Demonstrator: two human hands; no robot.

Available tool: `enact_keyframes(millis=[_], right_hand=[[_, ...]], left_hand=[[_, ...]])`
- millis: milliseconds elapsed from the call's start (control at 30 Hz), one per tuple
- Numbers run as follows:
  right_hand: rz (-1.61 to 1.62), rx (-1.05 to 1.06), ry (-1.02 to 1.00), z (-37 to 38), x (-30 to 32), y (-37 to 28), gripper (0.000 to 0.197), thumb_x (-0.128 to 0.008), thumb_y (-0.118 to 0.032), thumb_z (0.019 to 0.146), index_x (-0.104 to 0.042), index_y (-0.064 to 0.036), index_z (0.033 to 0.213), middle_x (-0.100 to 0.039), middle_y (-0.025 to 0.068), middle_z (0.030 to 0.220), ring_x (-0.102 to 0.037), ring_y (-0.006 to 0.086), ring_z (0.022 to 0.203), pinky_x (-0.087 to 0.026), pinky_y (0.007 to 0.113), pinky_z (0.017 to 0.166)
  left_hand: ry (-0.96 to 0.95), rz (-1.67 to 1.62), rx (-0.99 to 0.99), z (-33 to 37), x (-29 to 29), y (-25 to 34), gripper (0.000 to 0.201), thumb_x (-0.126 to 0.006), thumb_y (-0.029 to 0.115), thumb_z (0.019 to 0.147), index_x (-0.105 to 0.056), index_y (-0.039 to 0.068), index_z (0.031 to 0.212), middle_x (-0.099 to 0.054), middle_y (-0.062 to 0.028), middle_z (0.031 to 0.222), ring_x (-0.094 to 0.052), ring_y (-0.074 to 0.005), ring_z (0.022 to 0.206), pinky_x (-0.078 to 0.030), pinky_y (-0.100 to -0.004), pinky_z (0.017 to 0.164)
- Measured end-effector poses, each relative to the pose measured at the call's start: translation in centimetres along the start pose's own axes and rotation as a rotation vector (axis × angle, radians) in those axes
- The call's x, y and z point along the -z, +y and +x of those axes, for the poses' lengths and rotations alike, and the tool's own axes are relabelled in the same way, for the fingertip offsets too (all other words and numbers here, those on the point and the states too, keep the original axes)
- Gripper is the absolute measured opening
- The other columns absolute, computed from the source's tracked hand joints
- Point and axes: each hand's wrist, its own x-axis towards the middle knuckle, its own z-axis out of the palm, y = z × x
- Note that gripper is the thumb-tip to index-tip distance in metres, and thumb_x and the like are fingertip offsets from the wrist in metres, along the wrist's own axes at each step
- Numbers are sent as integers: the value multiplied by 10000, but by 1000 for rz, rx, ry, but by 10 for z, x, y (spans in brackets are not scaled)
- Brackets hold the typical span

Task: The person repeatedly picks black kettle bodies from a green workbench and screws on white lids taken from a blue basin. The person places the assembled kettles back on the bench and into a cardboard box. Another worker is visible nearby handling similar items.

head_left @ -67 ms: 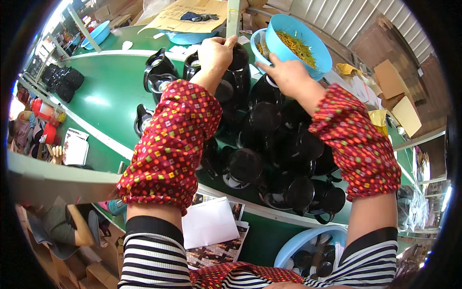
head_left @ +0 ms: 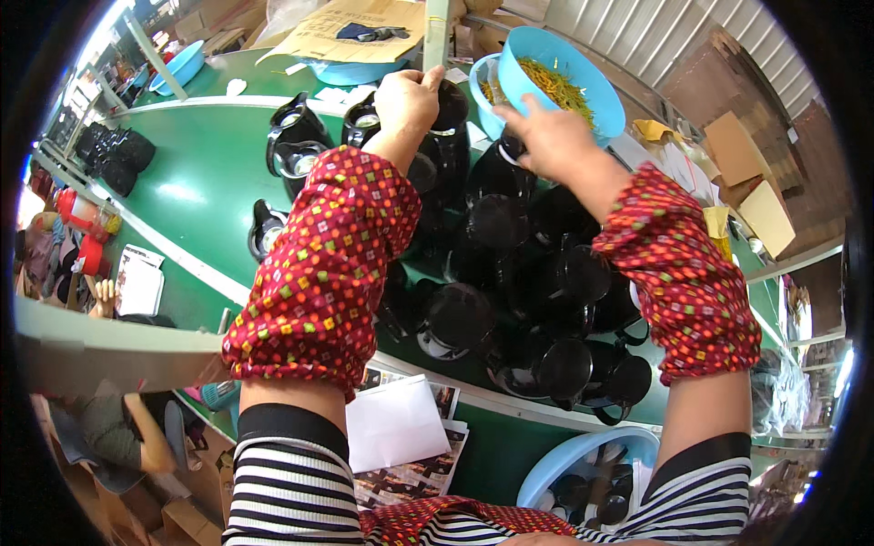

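My left hand (head_left: pixel 407 107) is closed on the upper rim of a tall glossy black jug (head_left: pixel 450 118) at the far side of a crowded group. To its right, my right hand (head_left: pixel 553 141) hovers over another black jug (head_left: pixel 499 177), in front of a light blue basin. Its fingers are apart, somewhat blurred, and nothing shows between them. Several more black jugs (head_left: pixel 460 314) with handles stand packed together between my forearms. Left of my left hand, a few black jugs with pale round parts inside (head_left: pixel 299 159) stand on the green table (head_left: pixel 196 196).
A tilted light blue basin (head_left: pixel 608 100) holds yellow-green strips. Close to me, another blue basin (head_left: pixel 537 473) contains dark round parts. White paper (head_left: pixel 396 423) lies on printed sheets. A pale upright post (head_left: pixel 437 41) rises behind my left hand. A person's arm (head_left: pixel 150 432) shows at lower left.
My right hand has shifted slightly up and right, its fingertips drawing back from the basin's lower edge. My left hand keeps its hold on the jug. The whole view has moved slightly.
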Motion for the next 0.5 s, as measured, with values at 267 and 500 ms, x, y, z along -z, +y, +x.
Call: enact_keyframes(millis=[267,500], right_hand=[[1952,-1093,153,-123,-16,170,669,-836,-665,760,-681,-131,1132,-743,82,1004,-744,269,889,-629,542,794],[1489,-1058,529,-205,-114,211,449,-751,-343,961,-706,34,1200,-739,98,1063,-674,174,947,-533,330,847]], left_hand=[[-85,501,22,20,-74,-30,456,-514,459,1040,-757,96,1168,-698,-182,1253,-622,-420,1222,-487,-566,999],[-74,624,-41,24,-58,-2,624,-485,625,1009,-615,163,1408,-515,-222,1464,-511,-432,1352,-421,-584,1084]])
